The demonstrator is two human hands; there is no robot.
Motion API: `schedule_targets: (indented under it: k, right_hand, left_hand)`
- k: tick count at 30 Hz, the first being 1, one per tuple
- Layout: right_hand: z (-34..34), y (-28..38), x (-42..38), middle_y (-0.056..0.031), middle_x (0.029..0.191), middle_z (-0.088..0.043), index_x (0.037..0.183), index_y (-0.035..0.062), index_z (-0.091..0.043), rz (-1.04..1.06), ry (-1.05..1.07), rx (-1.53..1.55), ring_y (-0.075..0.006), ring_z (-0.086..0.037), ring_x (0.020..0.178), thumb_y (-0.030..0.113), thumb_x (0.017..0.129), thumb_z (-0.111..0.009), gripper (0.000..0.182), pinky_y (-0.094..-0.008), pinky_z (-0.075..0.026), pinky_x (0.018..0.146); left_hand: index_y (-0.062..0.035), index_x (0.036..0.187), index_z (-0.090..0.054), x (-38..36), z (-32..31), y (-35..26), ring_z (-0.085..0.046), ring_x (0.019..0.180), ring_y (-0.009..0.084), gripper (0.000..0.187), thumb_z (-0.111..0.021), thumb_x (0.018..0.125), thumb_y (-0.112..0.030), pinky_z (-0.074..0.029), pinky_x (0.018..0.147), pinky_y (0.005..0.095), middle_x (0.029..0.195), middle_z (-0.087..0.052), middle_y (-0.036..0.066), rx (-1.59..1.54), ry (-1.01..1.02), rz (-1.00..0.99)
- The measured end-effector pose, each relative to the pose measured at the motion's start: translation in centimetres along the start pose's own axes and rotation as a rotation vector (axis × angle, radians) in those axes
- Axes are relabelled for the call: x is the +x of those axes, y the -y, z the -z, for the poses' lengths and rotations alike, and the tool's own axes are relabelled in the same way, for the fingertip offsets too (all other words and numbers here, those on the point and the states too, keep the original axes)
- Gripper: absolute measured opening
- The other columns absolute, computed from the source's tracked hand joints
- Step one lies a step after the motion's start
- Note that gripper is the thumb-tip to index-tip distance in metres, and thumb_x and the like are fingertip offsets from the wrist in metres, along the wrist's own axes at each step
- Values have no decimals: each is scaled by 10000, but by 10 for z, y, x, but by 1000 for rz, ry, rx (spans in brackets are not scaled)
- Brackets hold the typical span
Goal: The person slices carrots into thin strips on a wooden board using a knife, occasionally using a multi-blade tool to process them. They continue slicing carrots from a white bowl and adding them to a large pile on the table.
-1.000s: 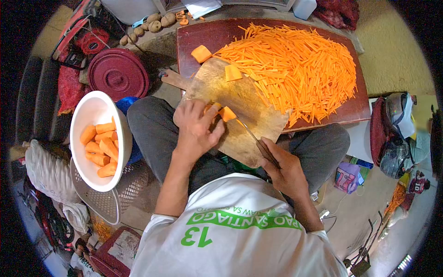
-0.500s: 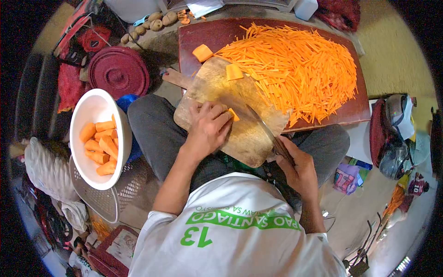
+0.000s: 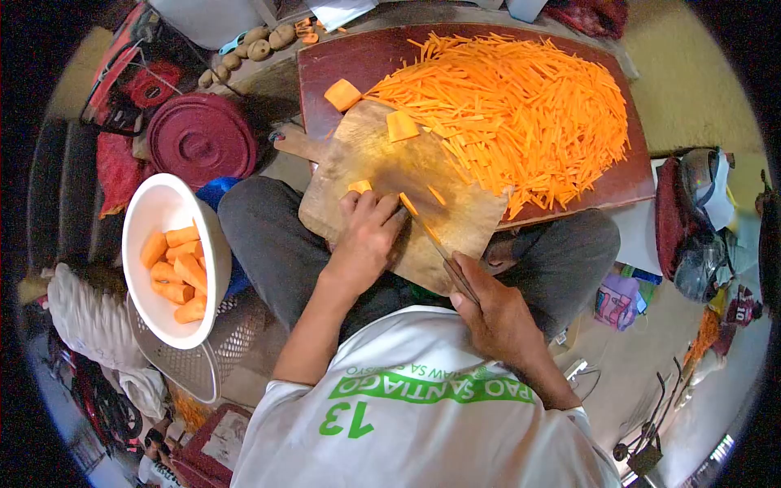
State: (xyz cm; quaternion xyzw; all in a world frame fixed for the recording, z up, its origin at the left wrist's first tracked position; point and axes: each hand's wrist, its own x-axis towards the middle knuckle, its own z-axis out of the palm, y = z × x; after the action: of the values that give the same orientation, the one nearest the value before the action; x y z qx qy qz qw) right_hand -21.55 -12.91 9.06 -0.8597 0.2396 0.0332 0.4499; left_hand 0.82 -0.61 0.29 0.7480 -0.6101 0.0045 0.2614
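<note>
A wooden cutting board [image 3: 342, 215] rests across the lap. My left hand [image 3: 366, 240] presses on it with bent fingers, holding a carrot piece [image 3: 359, 187] that shows just past the fingertips. In my right hand [image 3: 496, 313] is a knife [image 3: 443, 248], closed around its handle, the blade angled over the board near the left fingers. An orange carrot strip lies along the blade's tip. One loose carrot stick [image 3: 437, 195] lies right of the blade. A carrot chunk [image 3: 401, 126] sits at the board's far edge, and another chunk [image 3: 342, 95] is beyond it on the red table.
A big heap of carrot sticks [image 3: 521, 122] covers much of the red table [image 3: 325, 61]. To the left, a white bowl [image 3: 140, 281] holds several peeled carrots, above a perforated basket [image 3: 236, 342]. Behind are a maroon lid [image 3: 199, 138] and several potatoes [image 3: 259, 49].
My right hand and the knife have moved left, bringing the blade close to my left fingers. The carrot piece now shows beyond the left fingertips, and a loose stick lies on the board.
</note>
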Motion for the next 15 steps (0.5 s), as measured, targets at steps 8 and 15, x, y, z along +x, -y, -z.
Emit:
schedule_targets:
  k: [8, 15]
  right_hand:
    - [3, 24, 49, -296, 1288, -696, 1540, 3, -469, -105, 92, 21, -484, -683, 1184, 143, 1048, -628, 536, -520, -553, 967]
    - [-12, -9, 22, -306, 1250, -696, 1545, 7, -476, 100, -57, -46, -483, -692, 1152, 148, 1057, -635, 532, -522, -543, 958]
  left_hand:
    - [-14, 1097, -765, -2, 7, 10, -596, 1065, 314, 363, -784, 735, -35, -404, 1021, 475, 1093, -649, 99, -134, 52, 67]
    - [-32, 1086, -767, -4, 3, 11, -585, 1063, 320, 371, -787, 717, -50, -412, 988, 470, 1089, -639, 96, -128, -31, 26]
